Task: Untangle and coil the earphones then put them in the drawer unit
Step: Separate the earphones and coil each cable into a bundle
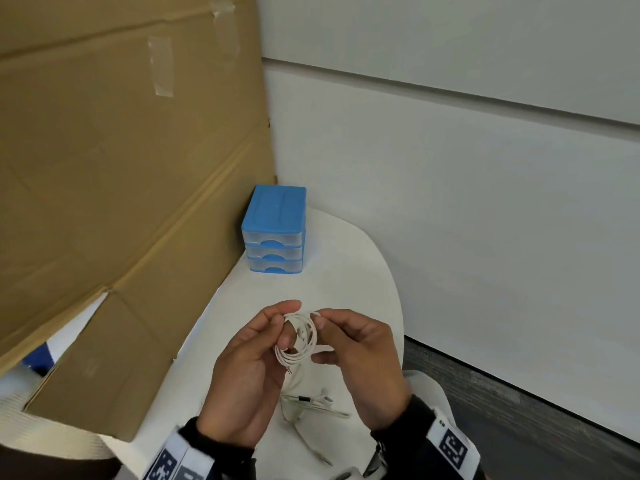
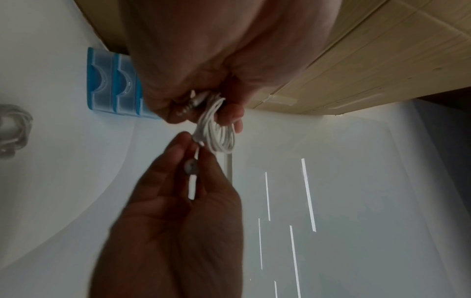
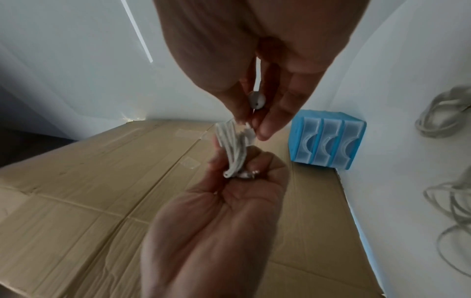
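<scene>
A white earphone cable is wound into a small coil [image 1: 298, 338] held above the white table [image 1: 349, 271]. My left hand [image 1: 287, 323] pinches the coil [image 2: 218, 131] with thumb and fingers, loops hanging below. My right hand [image 1: 320, 339] meets it from the right and pinches the cable end with an earbud [image 3: 256, 99] between its fingers; the earbud [image 2: 190, 167] also shows in the left wrist view. The blue drawer unit [image 1: 275, 230], with three clear drawers all closed, stands at the table's back, beyond both hands.
More loose earphones [image 1: 313, 405] lie on the table beneath my hands, also seen as grey loops [image 3: 444, 115]. A large cardboard sheet [image 1: 121, 168] leans along the left side. White wall panels [image 1: 485, 202] close off the right and back.
</scene>
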Demonstrator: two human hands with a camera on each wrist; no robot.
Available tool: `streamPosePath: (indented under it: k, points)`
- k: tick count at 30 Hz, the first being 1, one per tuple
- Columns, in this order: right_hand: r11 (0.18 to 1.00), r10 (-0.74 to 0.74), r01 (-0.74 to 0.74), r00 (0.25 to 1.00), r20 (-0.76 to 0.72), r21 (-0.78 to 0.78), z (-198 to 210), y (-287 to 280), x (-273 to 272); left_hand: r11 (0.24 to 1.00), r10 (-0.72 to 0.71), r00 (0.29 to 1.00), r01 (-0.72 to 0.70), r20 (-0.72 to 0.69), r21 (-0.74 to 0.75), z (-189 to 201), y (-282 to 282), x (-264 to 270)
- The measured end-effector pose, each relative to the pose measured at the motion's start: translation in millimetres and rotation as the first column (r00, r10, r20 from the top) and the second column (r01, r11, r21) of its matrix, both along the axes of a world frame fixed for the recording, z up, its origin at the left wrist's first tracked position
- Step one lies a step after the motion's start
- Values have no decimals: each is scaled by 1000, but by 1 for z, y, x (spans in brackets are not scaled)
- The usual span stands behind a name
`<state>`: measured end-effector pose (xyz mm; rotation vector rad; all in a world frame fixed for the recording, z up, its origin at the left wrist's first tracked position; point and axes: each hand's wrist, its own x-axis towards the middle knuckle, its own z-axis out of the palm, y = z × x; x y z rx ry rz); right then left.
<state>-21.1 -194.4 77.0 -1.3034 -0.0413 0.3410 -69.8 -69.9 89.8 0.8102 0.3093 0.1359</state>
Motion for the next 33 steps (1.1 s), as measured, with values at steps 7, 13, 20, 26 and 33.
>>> streamPosePath:
  k: [7,13,20,26,33]
  points:
    - [991,107,-99,989,-98,86,-5,7,-6,996,63,998,-63,11,68,1,2,1]
    - [918,327,-287,938,-113,273,1,4,-6,962,109,994,-109,14,249,-3,8,0]
    - [968,239,-241,970,33,70,3,4,-3,841,158,985,-169,66,513,-8,3,-4]
    - [987,159,-158,987,-17,41,6,2,-1,808,113,990,-144,90,572,-19,-4,1]
    - [989,115,-97,978,-173,108,0,1,-4,656,116,981,-192,154,730,-30,-13,2]
